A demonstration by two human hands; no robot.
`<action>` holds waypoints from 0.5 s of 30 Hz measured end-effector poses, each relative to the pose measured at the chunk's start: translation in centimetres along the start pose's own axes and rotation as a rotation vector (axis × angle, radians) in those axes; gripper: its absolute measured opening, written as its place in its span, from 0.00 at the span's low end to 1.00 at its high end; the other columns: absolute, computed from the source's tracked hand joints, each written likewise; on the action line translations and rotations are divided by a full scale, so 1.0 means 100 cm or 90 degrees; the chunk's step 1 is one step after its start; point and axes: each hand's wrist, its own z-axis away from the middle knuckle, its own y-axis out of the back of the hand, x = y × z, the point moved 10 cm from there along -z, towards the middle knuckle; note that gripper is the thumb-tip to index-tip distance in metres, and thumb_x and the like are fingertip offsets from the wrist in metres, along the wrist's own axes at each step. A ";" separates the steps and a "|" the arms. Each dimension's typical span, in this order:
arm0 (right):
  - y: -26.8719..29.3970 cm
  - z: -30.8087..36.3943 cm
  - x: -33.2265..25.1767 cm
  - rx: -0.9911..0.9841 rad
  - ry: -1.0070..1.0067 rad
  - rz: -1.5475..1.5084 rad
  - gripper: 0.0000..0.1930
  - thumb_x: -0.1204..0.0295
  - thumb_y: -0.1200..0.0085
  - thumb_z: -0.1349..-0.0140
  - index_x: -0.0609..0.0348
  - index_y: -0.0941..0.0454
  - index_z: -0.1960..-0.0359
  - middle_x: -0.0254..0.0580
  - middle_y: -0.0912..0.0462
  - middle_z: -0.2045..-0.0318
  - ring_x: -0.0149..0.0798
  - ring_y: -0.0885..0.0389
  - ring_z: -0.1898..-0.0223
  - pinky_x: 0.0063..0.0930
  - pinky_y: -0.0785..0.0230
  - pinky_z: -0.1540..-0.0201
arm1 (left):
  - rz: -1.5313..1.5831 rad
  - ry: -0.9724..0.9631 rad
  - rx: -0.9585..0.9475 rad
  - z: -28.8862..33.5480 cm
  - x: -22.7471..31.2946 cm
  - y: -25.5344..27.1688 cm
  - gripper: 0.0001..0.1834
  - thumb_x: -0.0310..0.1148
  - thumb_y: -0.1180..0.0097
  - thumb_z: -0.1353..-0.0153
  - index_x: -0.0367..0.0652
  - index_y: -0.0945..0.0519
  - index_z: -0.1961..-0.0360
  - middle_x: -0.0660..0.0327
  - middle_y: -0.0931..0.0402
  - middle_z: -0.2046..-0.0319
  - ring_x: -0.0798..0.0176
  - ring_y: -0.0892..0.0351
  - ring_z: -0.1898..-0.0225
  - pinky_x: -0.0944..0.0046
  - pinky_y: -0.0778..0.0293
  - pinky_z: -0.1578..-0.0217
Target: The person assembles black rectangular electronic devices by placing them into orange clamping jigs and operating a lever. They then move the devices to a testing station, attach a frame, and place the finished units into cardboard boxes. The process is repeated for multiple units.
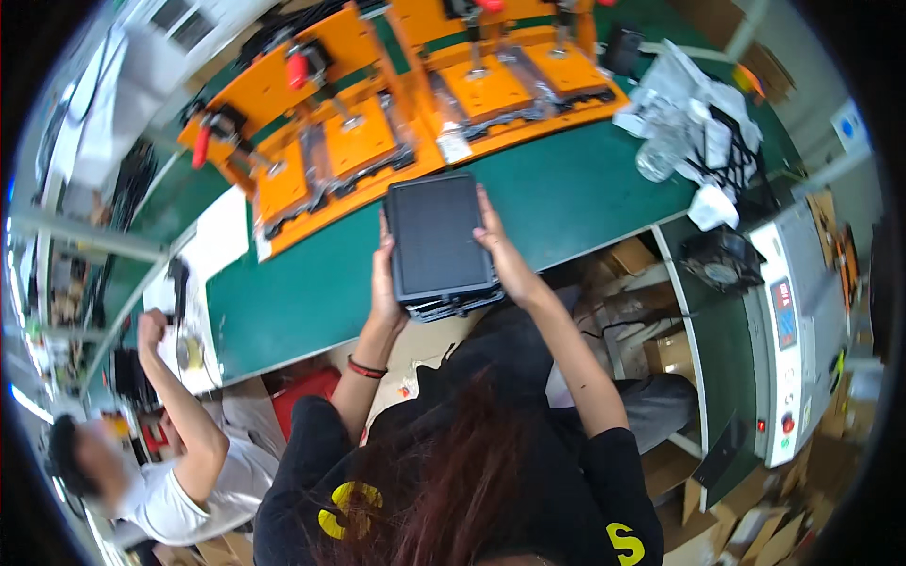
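Between my two hands, at the table's near edge, is a stack of black rectangular panels (439, 236). Its top panel has a dark flat face and a raised rim, and several thin edges show at the near end. My left hand (385, 278) is closed along the stack's left side, the fingers partly hidden beneath it. My right hand (500, 247) grips the opposite side, with the thumb at the top panel's rim. Just beyond the stack stand orange clamping fixtures (359, 151) with red-handled toggle clamps, pressing down on dark parts.
Clear plastic bags and black straps (698, 132) lie heaped at the right of the green table (557, 203). A white machine with a control panel (785, 330) stands farther right. At the left, a co-worker in a white shirt (208, 481) sits with an arm raised beside white sheets (222, 231).
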 end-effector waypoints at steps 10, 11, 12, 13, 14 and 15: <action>-0.285 -0.030 0.031 -0.270 0.041 0.056 0.34 0.63 0.67 0.32 0.58 0.72 0.32 0.51 0.73 0.31 0.54 0.75 0.30 0.44 0.75 0.31 | 0.053 -0.067 0.319 0.111 0.110 0.252 0.26 0.50 0.53 0.40 0.42 0.29 0.48 0.56 0.25 0.53 0.59 0.24 0.54 0.61 0.28 0.51; -0.304 -0.034 0.032 -0.288 0.043 0.034 0.35 0.63 0.67 0.32 0.58 0.72 0.31 0.52 0.73 0.31 0.54 0.75 0.30 0.45 0.74 0.31 | 0.050 -0.083 0.341 0.116 0.118 0.268 0.26 0.49 0.52 0.41 0.42 0.28 0.49 0.56 0.25 0.54 0.59 0.23 0.54 0.61 0.28 0.51; -0.322 -0.041 0.035 -0.299 0.035 0.021 0.35 0.63 0.66 0.32 0.58 0.71 0.31 0.52 0.73 0.31 0.54 0.76 0.30 0.45 0.74 0.31 | 0.026 -0.100 0.376 0.118 0.128 0.286 0.24 0.48 0.50 0.42 0.43 0.27 0.51 0.56 0.24 0.55 0.59 0.23 0.55 0.61 0.27 0.52; -0.340 -0.049 0.038 -0.310 0.025 0.007 0.35 0.63 0.66 0.32 0.58 0.71 0.31 0.52 0.73 0.31 0.54 0.76 0.30 0.45 0.73 0.31 | 0.033 -0.100 0.404 0.120 0.132 0.309 0.23 0.48 0.49 0.42 0.43 0.26 0.53 0.56 0.24 0.57 0.59 0.22 0.58 0.60 0.26 0.54; -0.360 -0.055 0.037 -0.329 0.020 -0.009 0.35 0.63 0.66 0.32 0.58 0.71 0.31 0.53 0.73 0.31 0.55 0.76 0.30 0.46 0.73 0.31 | 0.027 -0.111 0.419 0.123 0.139 0.338 0.24 0.48 0.52 0.40 0.42 0.27 0.51 0.56 0.24 0.56 0.60 0.22 0.57 0.61 0.27 0.53; -0.379 -0.061 0.037 -0.341 0.009 -0.013 0.35 0.63 0.66 0.32 0.58 0.71 0.31 0.53 0.73 0.31 0.55 0.76 0.30 0.46 0.73 0.31 | 0.020 -0.120 0.432 0.125 0.146 0.365 0.25 0.49 0.54 0.39 0.41 0.28 0.50 0.56 0.24 0.56 0.60 0.22 0.56 0.62 0.27 0.53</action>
